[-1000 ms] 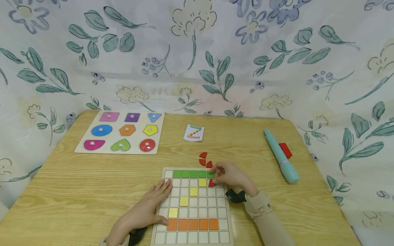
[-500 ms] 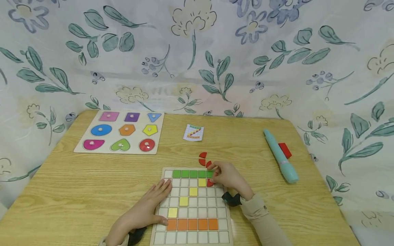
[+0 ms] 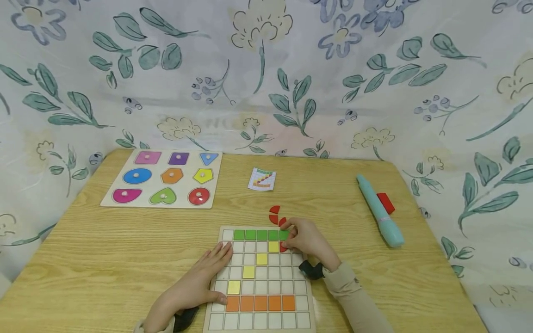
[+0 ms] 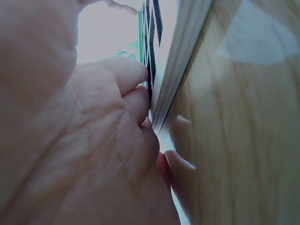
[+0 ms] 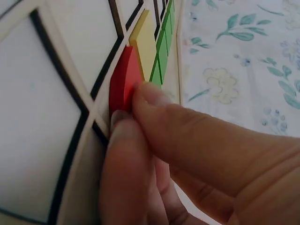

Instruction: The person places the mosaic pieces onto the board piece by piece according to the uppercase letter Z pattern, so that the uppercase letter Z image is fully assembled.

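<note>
**Mid-placement: red piece going onto the grid board**

Currently the right hand pinches a red quarter-round piece between thumb and fingertip, grip closed tight on it. Piece sits tilted on edge at the grid board, centre-bottom of the head view, second row, right next to the yellow tile and just under the green row. Not yet flat in a cell, judging from the right wrist view.

Left hand lies flat with straight fingers on the board's left edge, pressing it onto the counter; holds nothing.

Next move, as I read it: tip the piece down so it seats flush inside one cell, corner aligned with the black lines, then let go without dragging it.

Around:
- three more red pieces just above the board's top edge, near the right hand
- pattern card at frame centre
- shape puzzle upper left of the counter
- teal pen with a red block touching it, right side, well apart

Obstructions: the neighbouring yellow and green tiles crowd the cell; the fingers hide most of it from the head view.
</note>
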A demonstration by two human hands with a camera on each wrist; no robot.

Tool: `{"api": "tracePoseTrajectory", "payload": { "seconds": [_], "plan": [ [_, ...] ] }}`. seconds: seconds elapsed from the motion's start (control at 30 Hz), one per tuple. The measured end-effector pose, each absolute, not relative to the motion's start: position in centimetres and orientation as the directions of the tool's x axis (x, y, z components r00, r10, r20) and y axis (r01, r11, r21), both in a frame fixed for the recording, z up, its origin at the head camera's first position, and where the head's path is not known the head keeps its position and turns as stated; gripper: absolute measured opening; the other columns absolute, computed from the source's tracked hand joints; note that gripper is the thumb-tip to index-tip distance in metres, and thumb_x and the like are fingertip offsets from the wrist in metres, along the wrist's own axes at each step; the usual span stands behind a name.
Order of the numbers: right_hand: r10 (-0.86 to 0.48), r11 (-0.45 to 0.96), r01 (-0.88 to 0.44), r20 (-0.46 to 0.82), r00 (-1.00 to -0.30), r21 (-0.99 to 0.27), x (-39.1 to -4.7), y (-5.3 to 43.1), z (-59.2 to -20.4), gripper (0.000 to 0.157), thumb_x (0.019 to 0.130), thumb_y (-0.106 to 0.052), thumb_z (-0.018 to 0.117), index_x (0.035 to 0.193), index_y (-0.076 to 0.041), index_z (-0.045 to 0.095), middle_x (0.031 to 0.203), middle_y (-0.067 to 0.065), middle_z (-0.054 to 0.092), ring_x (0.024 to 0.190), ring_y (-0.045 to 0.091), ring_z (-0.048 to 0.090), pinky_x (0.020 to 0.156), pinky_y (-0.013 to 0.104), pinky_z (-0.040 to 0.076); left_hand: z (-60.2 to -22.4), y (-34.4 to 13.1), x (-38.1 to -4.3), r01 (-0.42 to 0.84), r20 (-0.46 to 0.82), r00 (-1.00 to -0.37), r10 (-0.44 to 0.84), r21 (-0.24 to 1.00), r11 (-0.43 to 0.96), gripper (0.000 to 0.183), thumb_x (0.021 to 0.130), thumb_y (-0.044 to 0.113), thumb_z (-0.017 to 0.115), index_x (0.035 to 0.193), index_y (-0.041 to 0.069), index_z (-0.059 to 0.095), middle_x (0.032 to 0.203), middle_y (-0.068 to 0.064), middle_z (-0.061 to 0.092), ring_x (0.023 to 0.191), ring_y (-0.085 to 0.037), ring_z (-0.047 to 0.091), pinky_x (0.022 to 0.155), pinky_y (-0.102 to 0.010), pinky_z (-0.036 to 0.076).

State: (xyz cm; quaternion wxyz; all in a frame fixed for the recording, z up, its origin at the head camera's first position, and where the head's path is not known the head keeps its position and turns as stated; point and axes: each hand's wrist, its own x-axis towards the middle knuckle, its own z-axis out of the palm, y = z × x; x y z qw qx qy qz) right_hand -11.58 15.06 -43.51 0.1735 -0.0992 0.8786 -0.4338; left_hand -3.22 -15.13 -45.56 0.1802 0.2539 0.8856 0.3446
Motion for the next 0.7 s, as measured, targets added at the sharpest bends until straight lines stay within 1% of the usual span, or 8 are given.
{"api": "tracePoseTrajectory", "payload": {
  "seconds": [0.1,0.17,0.33,0.53,0.6,0.7],
  "plan": [
    [-0.327,0.644,-0.076,-0.184,-0.927,-0.761,-11.53,14.79,-43.32,0.03,0.076,-0.002,0.079,0.105,-0.003,0.068,0.078,0.004,0.058,0.066,0.013,0.049,0.058,0.021,0.041,-45.45,-15.17,-3.19,0.33,-0.138,-0.807,0.574,0.701,0.632,0.109,0.071,0.055,0.072,0.154,0.005,0.022,0.163,-0.014,0.014,0.149,-0.041,0.007,0.104,0.001,-0.017],
    [-0.333,0.653,-0.096,-0.171,-0.927,-0.751,-11.5,14.72,-43.28,0.029,0.076,-0.001,0.079,0.103,-0.004,0.068,0.081,0.005,0.058,0.069,0.014,0.048,0.061,0.021,0.04,-45.38,-15.2,-3.15,0.332,-0.137,-0.807,0.575,0.7,0.632,0.109,0.071,0.055,0.072,0.154,0.005,0.022,0.163,-0.014,0.014,0.149,-0.04,0.008,0.104,0.001,-0.017],
    [-0.333,0.668,-0.108,-0.166,-0.928,-0.736,-11.34,14.76,-43.23,0.028,0.076,0.0,0.077,0.102,-0.005,0.069,0.082,0.004,0.059,0.071,0.014,0.049,0.063,0.023,0.042,-45.27,-15.12,-3.2,0.338,-0.135,-0.803,0.58,0.699,0.63,0.109,0.071,0.057,0.071,0.154,0.005,0.023,0.163,-0.014,0.015,0.149,-0.04,0.008,0.105,0.001,-0.016],
    [-0.323,0.702,-0.134,-0.145,-0.935,-0.699,-11.25,14.64,-43.09,0.029,0.075,-0.002,0.079,0.103,-0.008,0.07,0.095,0.003,0.063,0.084,0.015,0.054,0.075,0.027,0.047,-45.43,-15.03,-3.31,0.351,-0.125,-0.801,0.585,0.694,0.629,0.109,0.071,0.057,0.07,0.153,0.004,0.023,0.162,-0.015,0.016,0.149,-0.041,0.009,0.105,0.001,-0.016],
    [-0.33,0.7,-0.142,-0.14,-0.934,-0.7,-11.29,14.62,-43.14,0.03,0.075,-0.002,0.08,0.103,-0.008,0.071,0.097,0.004,0.063,0.082,0.015,0.053,0.073,0.025,0.046,-45.52,-15.05,-3.32,0.348,-0.128,-0.802,0.584,0.695,0.63,0.109,0.071,0.056,0.071,0.153,0.004,0.023,0.162,-0.015,0.016,0.149,-0.041,0.009,0.104,0.001,-0.017],
    [-0.387,0.672,-0.174,-0.141,-0.911,-0.719,-11.33,14.67,-43.22,0.03,0.076,-0.001,0.078,0.105,-0.006,0.07,0.092,0.005,0.063,0.075,0.014,0.05,0.065,0.022,0.043,-45.57,-15.13,-3.3,0.347,-0.129,-0.802,0.583,0.694,0.631,0.108,0.071,0.055,0.072,0.153,0.003,0.024,0.162,-0.016,0.016,0.148,-0.042,0.009,0.104,0.001,-0.017]
  ]
}}
